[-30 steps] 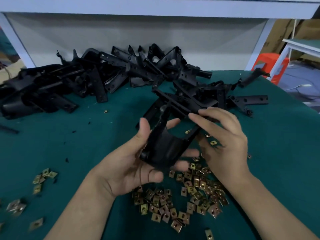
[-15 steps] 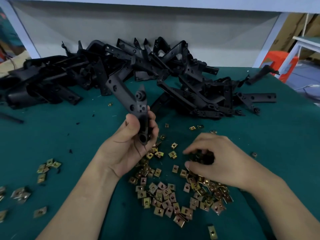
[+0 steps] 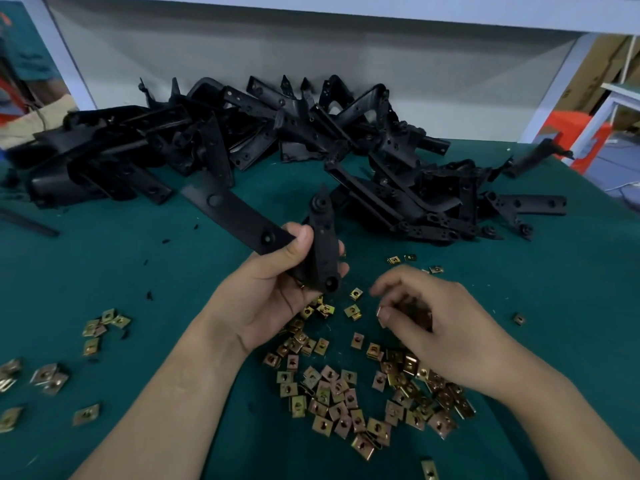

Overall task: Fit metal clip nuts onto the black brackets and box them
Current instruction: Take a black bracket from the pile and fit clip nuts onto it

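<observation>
Left hand (image 3: 273,296) grips a black bracket (image 3: 239,216), fingers and thumb wrapped round it, lifted above the green table (image 3: 571,306). Right hand (image 3: 440,337) is down on the scattered clip nuts (image 3: 332,393), fingers curled; whether they pinch one, I can't tell. The bracket heap (image 3: 311,140) lies behind.

Small factory assembly station on workshop floor. Bench (image 3: 104,271) covered in green felt; bulk heap of black brackets (image 3: 242,140) along far edge; loose brass-coloured clip nuts (image 3: 346,393) scattered near and left. White metal frame post (image 3: 554,84) far right, overhead shelf (image 3: 346,12), plain pale back panel (image 3: 311,57). Beyond right edge — cardboard boxes (image 3: 595,74), orange plastic item (image 3: 568,129), second white table (image 3: 623,88)
</observation>
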Tool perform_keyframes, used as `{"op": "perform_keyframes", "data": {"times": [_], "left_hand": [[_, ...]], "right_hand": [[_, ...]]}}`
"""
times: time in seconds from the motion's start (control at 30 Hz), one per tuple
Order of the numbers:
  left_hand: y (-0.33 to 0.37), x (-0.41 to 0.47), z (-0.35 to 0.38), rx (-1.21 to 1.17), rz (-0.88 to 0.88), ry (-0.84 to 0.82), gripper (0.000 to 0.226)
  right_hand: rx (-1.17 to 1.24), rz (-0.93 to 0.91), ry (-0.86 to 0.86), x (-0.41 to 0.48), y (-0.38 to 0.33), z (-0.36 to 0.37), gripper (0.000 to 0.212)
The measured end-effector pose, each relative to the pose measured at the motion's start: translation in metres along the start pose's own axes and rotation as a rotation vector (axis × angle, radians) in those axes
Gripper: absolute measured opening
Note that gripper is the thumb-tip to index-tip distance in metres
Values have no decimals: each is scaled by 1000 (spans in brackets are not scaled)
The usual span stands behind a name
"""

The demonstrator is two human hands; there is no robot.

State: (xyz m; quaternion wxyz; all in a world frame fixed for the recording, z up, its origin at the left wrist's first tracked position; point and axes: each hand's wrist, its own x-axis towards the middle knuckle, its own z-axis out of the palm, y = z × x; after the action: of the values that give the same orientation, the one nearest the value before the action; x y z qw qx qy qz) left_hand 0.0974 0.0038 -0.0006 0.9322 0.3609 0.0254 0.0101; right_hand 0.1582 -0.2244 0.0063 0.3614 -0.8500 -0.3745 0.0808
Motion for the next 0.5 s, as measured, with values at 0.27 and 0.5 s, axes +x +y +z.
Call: {"op": "perform_keyframes", "data": {"times": [0.27, 0.5], "left_hand": [[-4, 0, 2, 137, -54, -86, 31], [-4, 0, 3, 171, -63, -89, 29]], "right_hand": [[298, 1, 113, 3, -6, 4, 17], [380, 10, 110, 4, -12, 6, 12]]}}
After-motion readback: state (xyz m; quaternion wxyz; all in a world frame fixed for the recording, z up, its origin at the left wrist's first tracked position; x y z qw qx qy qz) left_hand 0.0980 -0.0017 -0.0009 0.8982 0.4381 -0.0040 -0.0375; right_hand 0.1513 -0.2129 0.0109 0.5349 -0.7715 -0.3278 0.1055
